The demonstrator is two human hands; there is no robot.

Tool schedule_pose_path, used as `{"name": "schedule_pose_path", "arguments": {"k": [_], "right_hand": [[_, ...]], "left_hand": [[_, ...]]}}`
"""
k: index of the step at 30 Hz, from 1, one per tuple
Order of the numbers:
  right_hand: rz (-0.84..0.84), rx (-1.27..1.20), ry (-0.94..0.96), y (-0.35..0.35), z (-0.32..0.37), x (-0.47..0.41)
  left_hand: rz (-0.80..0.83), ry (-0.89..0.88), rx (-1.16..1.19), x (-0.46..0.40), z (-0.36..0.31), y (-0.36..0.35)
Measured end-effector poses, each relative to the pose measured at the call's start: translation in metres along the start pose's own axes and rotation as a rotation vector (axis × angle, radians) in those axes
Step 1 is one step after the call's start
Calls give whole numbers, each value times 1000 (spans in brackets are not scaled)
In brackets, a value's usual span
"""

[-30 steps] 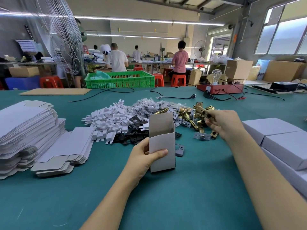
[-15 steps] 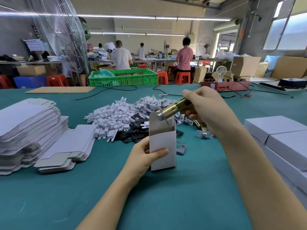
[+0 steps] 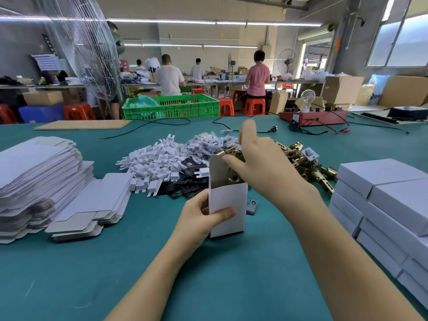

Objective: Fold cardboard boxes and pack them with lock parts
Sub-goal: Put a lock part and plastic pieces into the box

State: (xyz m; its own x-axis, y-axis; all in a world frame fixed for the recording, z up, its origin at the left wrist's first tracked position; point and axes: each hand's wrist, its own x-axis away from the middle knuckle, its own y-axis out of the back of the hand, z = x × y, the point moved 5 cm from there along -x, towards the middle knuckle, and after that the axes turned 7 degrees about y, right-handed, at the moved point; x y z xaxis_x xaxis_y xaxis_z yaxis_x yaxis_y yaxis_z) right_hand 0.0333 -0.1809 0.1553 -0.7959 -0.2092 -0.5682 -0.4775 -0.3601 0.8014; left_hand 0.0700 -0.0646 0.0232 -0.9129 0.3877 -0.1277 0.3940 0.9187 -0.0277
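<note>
Green table takes up most of the view. Flat box blanks stacked far left, a lower fanned stack just beside them. Finished white boxes stacked at the right edge. Mid-table: pile of white plastic clips with black plates at its near edge, clear-bagged bits behind, heap of brass latch parts to the right.

Open box stands upright in front of the piles, top flap up. My left hand grips it from the left — thumb curled across the front face, fingers behind. My right hand is over the mouth, fingers curled on a brass latch that's partly down inside the box — index finger sticking up free. One grey plate lies on the table just right of the box.
</note>
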Motion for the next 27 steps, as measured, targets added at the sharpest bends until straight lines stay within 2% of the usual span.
{"name": "schedule_pose_path", "arguments": {"k": [10,17,18,20,23,25,27], "right_hand": [[104,287,-20,-8,1,-1],[175,335,-50,-14,-4,-1],[194,290,-43,-13,-4,-1],[221,40,-70,-10,-9,-2],[5,-346,-209,2,-32,-1],[-58,-309,-300,1,-57,4],[105,-207,-377,-14,-77,9]], "left_hand": [[-3,7,-18,0,0,-1],[-17,1,-15,0,-1,0],[-21,1,-13,1,0,0],[-31,6,8,0,1,3],[-48,15,18,-1,4,6],[-64,24,23,-2,5,7],[-76,31,31,-2,5,8]]}}
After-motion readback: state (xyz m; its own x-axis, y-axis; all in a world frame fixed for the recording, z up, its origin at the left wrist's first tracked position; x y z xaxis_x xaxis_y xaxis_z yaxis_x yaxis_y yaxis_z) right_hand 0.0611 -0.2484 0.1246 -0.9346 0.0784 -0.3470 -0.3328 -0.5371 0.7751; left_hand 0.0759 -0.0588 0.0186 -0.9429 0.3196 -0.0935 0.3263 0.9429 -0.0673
